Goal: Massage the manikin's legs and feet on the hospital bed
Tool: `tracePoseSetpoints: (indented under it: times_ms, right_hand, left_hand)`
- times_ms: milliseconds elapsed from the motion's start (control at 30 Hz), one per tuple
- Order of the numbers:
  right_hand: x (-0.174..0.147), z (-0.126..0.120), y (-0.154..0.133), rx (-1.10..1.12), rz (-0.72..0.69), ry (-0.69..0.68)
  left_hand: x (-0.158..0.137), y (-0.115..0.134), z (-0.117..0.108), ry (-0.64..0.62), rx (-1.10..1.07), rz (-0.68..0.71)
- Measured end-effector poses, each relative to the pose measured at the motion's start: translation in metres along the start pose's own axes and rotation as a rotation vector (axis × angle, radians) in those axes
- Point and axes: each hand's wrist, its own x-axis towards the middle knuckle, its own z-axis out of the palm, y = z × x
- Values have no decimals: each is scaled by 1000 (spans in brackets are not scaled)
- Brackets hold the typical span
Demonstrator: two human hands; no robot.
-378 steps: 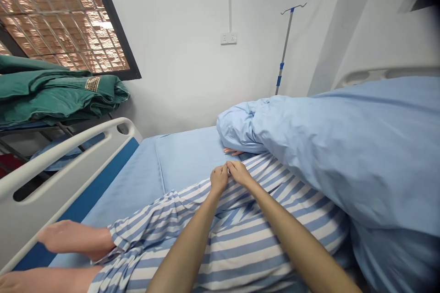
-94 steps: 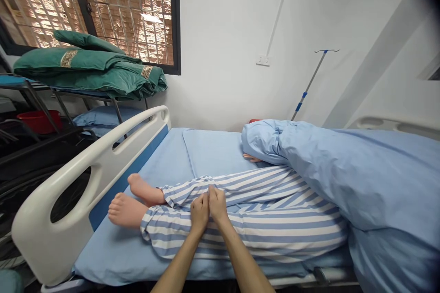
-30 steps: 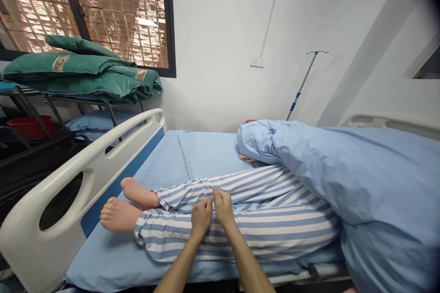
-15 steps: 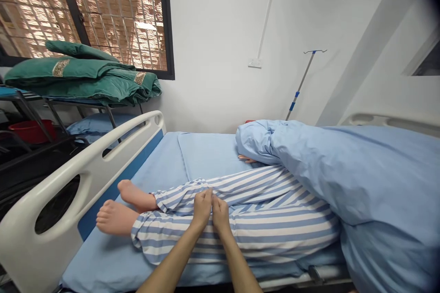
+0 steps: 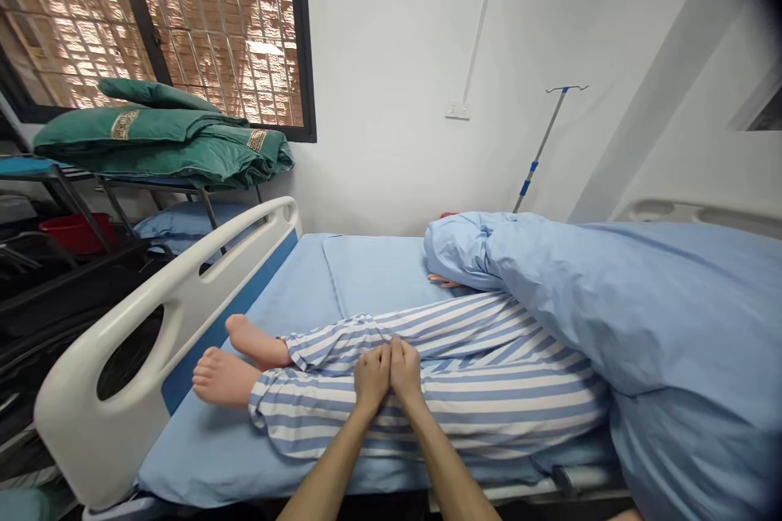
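Observation:
My left hand [image 5: 372, 377] and my right hand [image 5: 405, 366] are both curled into fists, side by side and touching. They are over the shins of a figure lying on the bed in blue-and-white striped trousers [image 5: 501, 395]. No object shows in either fist, and the cloth around them is not drawn up. Bare, smooth, doll-like feet [image 5: 226, 377] stick out of the trouser legs at the left. A light blue quilt [image 5: 648, 301] is folded back over the upper body. From under its edge peek the fingers of the figure's hand [image 5: 443, 281].
A white footboard [image 5: 67, 423] closes the bed's left end. Beyond it, folded green quilts [image 5: 177, 142] lie on a rack near a red basin [image 5: 78, 234]. An IV pole [image 5: 541, 148] stands behind the bed by the wall. Light blue sheet [image 5: 379, 269] covers the mattress.
The view has turned slightly left, so the scene sits a little further right. My two fists have come closer together and now touch; the figure and quilt look unchanged.

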Motion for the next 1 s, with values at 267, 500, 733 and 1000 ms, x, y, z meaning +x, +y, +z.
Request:
tracePoseSetpoints:
  times_ms: [267,500,733,1000]
  right_hand:
    - [-3,-1,21,-41,-32,-18]
    - [-1,-2,30,25,17,-16]
    - [-2,-5,29,117,56,-19]
    - [-2,-5,28,163,123,17]
  left_hand:
    - [-1,0,1,15,-90,-10]
    - [0,9,1,-23,-209,-6]
    - [11,32,4,27,-497,-106]
    - [-2,13,16,0,-265,-24]
